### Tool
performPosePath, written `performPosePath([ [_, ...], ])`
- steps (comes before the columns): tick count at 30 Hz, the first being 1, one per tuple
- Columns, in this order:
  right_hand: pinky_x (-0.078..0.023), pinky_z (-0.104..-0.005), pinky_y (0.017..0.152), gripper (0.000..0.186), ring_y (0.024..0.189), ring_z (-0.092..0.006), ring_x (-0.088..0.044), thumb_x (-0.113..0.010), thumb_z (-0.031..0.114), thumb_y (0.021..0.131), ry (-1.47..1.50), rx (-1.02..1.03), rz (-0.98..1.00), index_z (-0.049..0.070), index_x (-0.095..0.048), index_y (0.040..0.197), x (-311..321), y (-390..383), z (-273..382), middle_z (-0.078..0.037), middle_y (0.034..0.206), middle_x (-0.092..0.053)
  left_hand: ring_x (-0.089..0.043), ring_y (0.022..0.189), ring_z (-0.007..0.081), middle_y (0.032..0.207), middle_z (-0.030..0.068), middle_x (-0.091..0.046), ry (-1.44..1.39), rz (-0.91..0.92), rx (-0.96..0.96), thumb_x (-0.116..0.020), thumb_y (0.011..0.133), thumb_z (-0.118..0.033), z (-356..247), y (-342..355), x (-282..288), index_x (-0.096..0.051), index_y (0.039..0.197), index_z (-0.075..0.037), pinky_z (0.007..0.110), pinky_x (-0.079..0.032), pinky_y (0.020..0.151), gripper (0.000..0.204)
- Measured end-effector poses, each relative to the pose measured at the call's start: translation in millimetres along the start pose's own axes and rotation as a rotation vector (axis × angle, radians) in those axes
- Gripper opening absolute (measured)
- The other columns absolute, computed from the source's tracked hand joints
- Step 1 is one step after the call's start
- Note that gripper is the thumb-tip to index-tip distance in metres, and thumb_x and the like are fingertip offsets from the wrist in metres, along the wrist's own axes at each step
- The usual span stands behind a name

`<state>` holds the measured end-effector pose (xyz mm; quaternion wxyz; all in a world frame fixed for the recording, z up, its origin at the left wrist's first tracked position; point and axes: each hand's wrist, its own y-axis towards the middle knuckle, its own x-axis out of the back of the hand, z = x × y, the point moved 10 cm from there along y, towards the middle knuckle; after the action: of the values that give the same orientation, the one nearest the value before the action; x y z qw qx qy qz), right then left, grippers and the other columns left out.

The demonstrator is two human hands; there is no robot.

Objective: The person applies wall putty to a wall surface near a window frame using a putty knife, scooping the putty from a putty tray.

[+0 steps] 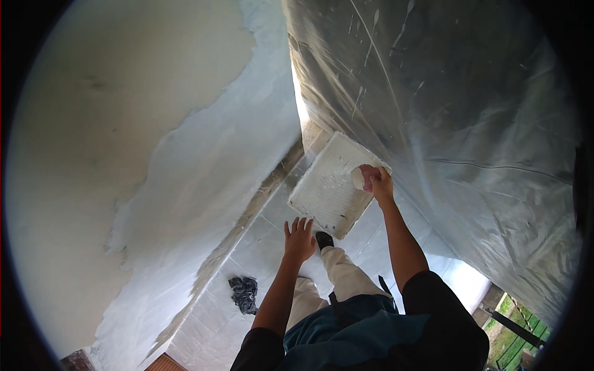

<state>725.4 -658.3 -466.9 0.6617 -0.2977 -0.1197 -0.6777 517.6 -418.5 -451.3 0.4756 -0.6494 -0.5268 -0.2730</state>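
Observation:
My right hand grips a short reddish brush with a pale, paint-covered head, held over the right part of a white, paint-smeared tray. The tray lies at the centre of the head view, near the foot of the wall, with ridges inside it. My left hand is open, fingers apart, just below the tray's lower left edge; whether it touches the tray I cannot tell.
A patchy part-white wall fills the left. Plastic sheeting hangs on the right. A crumpled black bag lies on the tiled floor by my legs. Grass shows beyond a railing at lower right.

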Motion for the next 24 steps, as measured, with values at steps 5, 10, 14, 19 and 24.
performPosePath([
  [5,-0.048,-0.0419,0.086,0.033,0.103,-0.0378,-0.061,-0.062,0.009,0.079,-0.122,-0.014,0.015,0.006,-0.059,0.112,0,20,-36,-0.021,0.106,-0.064,-0.029,0.135,0.032,0.141,0.0132,-0.037,-0.012,0.047,-0.009,-0.062,0.08,-0.021,-14,20,-23,-0.036,0.138,-0.01,0.057,-0.016,0.111,0.064],
  [10,-0.048,-0.0411,0.085,0.035,0.101,-0.0378,-0.061,-0.061,0.008,0.079,-0.193,-0.067,-0.006,0.005,-0.058,0.114,1,36,-45,-0.021,0.107,-0.064,-0.026,0.138,0.0319,0.145,0.0139,-0.034,-0.042,0.101,-0.014,-0.06,0.081,-0.02,-21,33,-34,-0.036,0.139,-0.009,0.055,-0.019,0.111,0.064],
  [14,-0.049,-0.0396,0.085,0.03,0.1,-0.0351,-0.062,-0.059,0.005,0.08,-0.302,0.011,0.047,0.004,-0.06,0.11,-9,44,-33,-0.018,0.108,-0.065,-0.028,0.137,0.0327,0.144,0.0148,-0.034,0.005,0.111,-0.081,-0.061,0.081,-0.018,-33,37,-38,-0.036,0.138,-0.009,0.053,-0.022,0.11,0.063],
  [19,-0.051,-0.0415,0.078,0.021,0.094,-0.0332,-0.063,-0.049,-0.004,0.082,-0.122,0.258,0.15,0.004,-0.059,0.098,-28,51,-20,-0.013,0.1,-0.068,-0.03,0.135,0.034,0.143,0.0159,-0.037,-0.001,0.119,-0.127,-0.06,0.081,-0.018,-45,36,-49,-0.039,0.136,-0.009,0.054,-0.024,0.109,0.059],
  [24,-0.051,-0.0435,0.078,0.017,0.096,-0.0328,-0.063,-0.049,-0.005,0.082,-0.266,0.264,0.273,0.003,-0.058,0.095,-46,49,-23,-0.012,0.104,-0.067,-0.031,0.135,0.0342,0.142,0.0163,-0.038,-0.016,0.125,-0.125,-0.059,0.081,-0.018,-46,30,-56,-0.042,0.134,-0.008,0.054,-0.025,0.109,0.056],
])
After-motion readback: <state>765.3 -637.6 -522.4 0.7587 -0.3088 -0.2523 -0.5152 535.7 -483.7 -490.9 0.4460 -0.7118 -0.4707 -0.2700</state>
